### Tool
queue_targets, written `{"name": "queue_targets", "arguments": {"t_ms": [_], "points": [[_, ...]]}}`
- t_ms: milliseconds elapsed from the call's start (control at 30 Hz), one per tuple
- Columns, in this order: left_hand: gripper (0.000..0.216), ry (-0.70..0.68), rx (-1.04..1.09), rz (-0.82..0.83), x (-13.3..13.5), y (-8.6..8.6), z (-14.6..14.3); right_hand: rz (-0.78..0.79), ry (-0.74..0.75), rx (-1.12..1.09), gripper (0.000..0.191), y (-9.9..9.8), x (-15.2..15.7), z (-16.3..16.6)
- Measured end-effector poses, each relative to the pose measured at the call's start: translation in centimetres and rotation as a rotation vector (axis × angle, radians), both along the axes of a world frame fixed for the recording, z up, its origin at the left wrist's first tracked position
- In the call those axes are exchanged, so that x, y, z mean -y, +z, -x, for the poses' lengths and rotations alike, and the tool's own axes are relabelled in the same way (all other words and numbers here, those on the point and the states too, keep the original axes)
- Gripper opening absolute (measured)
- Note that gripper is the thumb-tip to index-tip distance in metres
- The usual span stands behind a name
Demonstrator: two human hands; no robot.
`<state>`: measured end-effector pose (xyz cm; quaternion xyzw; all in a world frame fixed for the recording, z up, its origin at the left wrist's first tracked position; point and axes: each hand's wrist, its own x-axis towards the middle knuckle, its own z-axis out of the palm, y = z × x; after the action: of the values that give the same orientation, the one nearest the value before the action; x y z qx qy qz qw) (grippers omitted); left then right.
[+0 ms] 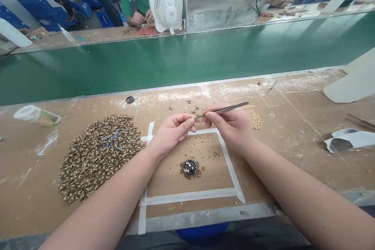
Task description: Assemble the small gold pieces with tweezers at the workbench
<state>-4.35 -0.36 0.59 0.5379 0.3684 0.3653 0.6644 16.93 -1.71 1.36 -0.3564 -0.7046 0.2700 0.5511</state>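
Observation:
My right hand (231, 125) is closed on metal tweezers (225, 108), whose tips point left toward my left fingertips. My left hand (172, 131) is pinched shut on a tiny part that I cannot make out, right at the tweezer tips. Both hands hover above a white-taped square (231, 168) on the brown workbench. Inside the square lies a small dark round piece (190, 166). A large heap of small brown ring-shaped parts (96, 154) spreads to the left of my left hand. A smaller pile of pale parts (255, 119) shows just behind my right hand.
A green conveyor belt (187, 62) runs behind the bench. A white-lidded cup (36, 115) lies at the left, and white paper pieces (348, 140) and spare tweezers (360, 122) at the right. Across the belt stands a white fan (166, 4), with another person's hands (142, 17) at work beside it.

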Motion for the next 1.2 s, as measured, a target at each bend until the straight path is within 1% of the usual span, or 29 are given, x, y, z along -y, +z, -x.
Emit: {"name": "queue_targets", "arguments": {"t_ms": [133, 467, 533, 633, 667, 733, 867, 933, 1067, 1200], "points": [[0.031, 0.005, 0.013, -0.003, -0.1, -0.1, 0.0, -0.016, -0.007, 0.019, 0.02, 0.2, 0.2, 0.1], [0.031, 0.002, -0.013, -0.023, 0.1, 0.0, 0.0, 0.002, -0.028, 0.035, 0.025, 0.0, 0.3, 0.0], [0.031, -0.007, -0.031, -0.03, 0.1, 0.0, 0.0, 0.013, -0.033, 0.0, 0.025, 0.1, 0.4, 0.1], [0.028, 0.023, -0.028, -0.058, 0.1, -0.1, -0.1, 0.029, -0.045, -0.112, 0.024, 0.3, 0.8, 0.0], [0.026, 0.038, -0.02, -0.067, 0.1, -0.1, -0.1, 0.031, -0.022, -0.136, 0.025, 0.4, 1.0, 0.0], [0.024, 0.058, -0.01, -0.069, 0.0, -0.1, -0.2, 0.038, 0.087, -0.111, 0.027, 0.6, 1.3, 0.0], [0.023, 0.063, -0.039, -0.026, 0.1, 0.1, -0.4, 0.034, 0.442, 0.099, 0.024, 0.7, 1.8, 0.3], [0.024, 0.061, -0.061, -0.011, 0.2, 0.3, -0.5, 0.046, 0.57, 0.198, 0.021, 0.6, 2.0, 0.6], [0.024, 0.048, -0.061, 0.014, 0.2, 0.4, -0.7, 0.103, 0.706, 0.309, 0.019, 0.5, 2.4, 1.0], [0.015, 0.037, -0.008, 0.011, 0.0, 0.3, -0.8, 0.084, 0.778, 0.331, 0.014, 0.4, 2.5, 1.2]]}}
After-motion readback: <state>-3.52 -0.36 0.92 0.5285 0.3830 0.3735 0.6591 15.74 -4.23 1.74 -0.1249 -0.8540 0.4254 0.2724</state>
